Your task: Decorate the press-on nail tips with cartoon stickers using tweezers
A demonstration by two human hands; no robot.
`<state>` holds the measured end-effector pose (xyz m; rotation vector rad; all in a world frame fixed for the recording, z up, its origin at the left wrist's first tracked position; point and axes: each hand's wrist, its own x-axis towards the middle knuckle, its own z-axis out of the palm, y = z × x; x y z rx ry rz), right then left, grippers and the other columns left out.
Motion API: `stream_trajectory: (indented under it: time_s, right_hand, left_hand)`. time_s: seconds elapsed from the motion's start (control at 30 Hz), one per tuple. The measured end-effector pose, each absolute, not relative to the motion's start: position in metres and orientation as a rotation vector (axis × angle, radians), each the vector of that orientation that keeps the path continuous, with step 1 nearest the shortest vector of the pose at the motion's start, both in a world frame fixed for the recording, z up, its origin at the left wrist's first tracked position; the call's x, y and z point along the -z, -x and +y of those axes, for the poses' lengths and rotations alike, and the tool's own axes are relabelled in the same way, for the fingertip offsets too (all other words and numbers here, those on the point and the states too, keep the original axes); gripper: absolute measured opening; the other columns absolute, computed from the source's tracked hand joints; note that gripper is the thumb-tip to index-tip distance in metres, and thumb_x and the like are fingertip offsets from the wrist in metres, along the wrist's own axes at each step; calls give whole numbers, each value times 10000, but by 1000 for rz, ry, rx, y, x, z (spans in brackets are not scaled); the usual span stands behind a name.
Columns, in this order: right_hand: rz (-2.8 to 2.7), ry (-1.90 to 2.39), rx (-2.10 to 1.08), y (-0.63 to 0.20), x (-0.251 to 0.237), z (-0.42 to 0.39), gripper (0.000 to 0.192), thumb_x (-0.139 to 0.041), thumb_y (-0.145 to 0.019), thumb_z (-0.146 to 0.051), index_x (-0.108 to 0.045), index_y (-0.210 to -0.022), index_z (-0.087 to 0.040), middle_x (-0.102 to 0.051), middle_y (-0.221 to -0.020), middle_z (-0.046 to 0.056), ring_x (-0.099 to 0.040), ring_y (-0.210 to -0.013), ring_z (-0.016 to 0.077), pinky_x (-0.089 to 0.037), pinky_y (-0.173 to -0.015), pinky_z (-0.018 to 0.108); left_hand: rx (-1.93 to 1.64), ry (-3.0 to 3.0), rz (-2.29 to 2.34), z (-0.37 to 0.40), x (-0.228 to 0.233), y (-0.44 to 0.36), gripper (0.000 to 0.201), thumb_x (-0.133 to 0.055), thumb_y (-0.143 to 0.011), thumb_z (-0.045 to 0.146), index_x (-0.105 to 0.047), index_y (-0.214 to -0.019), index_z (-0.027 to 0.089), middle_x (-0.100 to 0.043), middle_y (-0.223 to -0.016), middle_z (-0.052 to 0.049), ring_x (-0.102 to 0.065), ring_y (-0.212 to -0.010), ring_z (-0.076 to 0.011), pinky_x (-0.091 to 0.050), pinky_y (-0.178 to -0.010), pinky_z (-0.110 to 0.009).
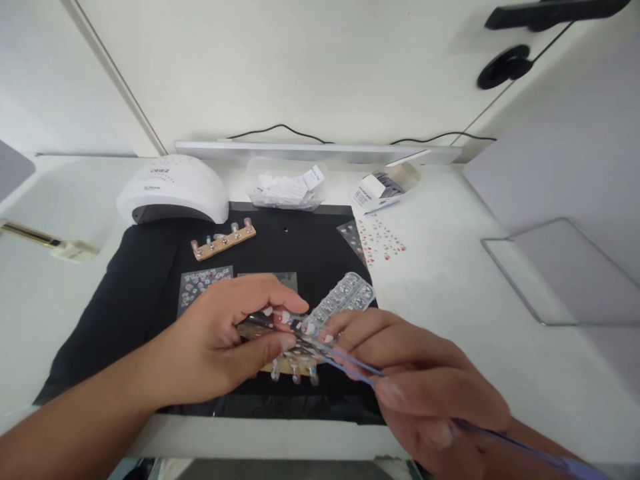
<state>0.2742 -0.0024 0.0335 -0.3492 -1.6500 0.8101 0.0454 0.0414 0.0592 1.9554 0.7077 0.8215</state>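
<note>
My left hand (220,340) pinches a clear, curved sheet of nail stickers (284,317) between thumb and fingers. The sheet has small white and red designs. My right hand (430,380) is closed on purple tweezers (357,366), and its fingertips are at the right end of the sheet. The tweezer tips lie near the sheet; whether they grip a sticker I cannot make out. Below the sheet, partly hidden, is a wooden strip (286,367) holding several decorated nail tips. A clear compartment case of rhinestones (345,297) lies just beyond my right hand.
On the black mat (145,293) are another strip of nail tips (225,243) and a sticker sheet (203,283). Behind stand a white nail lamp (173,190), a clear box of packets (285,190) and an opened carton (383,190). A metal frame (555,325) is at right.
</note>
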Motion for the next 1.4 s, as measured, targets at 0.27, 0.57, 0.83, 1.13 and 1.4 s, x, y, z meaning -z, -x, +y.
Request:
stream_trajectory:
  time_s: [0.27, 0.57, 0.83, 1.13, 1.4]
  right_hand:
    - [-1508, 392, -908, -271, -31, 0, 326, -485, -951, -210, -713, -1172, -140, -618, -803, 95, -621, -742, 221, -603, -658, 449]
    - [-1437, 409, -1039, -269, -34, 2, 289, -524, -942, -219, -737, -1124, -150, -604, -742, 69, -607, -707, 198, -593, -642, 414]
    - [-1425, 458, -1066, -271, -36, -1, 265, -543, -942, -243, -740, -1109, -181, -620, -756, 62, -635, -716, 200, -602, -652, 414]
    - [-1446, 433, -1077, -272, -35, 2, 265, -555, -937, -219, -748, -1111, -164, -649, -747, 70, -661, -704, 200, -621, -650, 405]
    - [-1450, 418, -1106, -274, -34, 1, 278, -544, -949, -212, -738, -1138, -151, -653, -761, 78, -669, -722, 205, -622, -663, 414]
  left_hand:
    - [-851, -2071, 670, 44, -56, -47, 154, -633, -923, 122, -651, -1060, 188, -649, -877, -13, -621, -770, -110, -504, -693, -215]
    - [-909, -2141, 571, 42, -62, -50, 171, -590, -901, 18, -642, -1030, 118, -616, -863, -31, -603, -783, -103, -507, -685, -197]
    - [-866, -2159, 581, 40, -61, -48, 219, -556, -899, -9, -635, -1054, 124, -598, -904, -28, -599, -812, -93, -504, -717, -193]
    - [-860, -2135, 557, 39, -61, -47, 268, -548, -878, -26, -628, -1065, 148, -603, -889, -42, -604, -776, -120, -516, -675, -227]
    - [-860, -2136, 573, 39, -61, -47, 246, -568, -875, -13, -637, -1050, 146, -609, -867, -35, -601, -752, -114, -502, -651, -217]
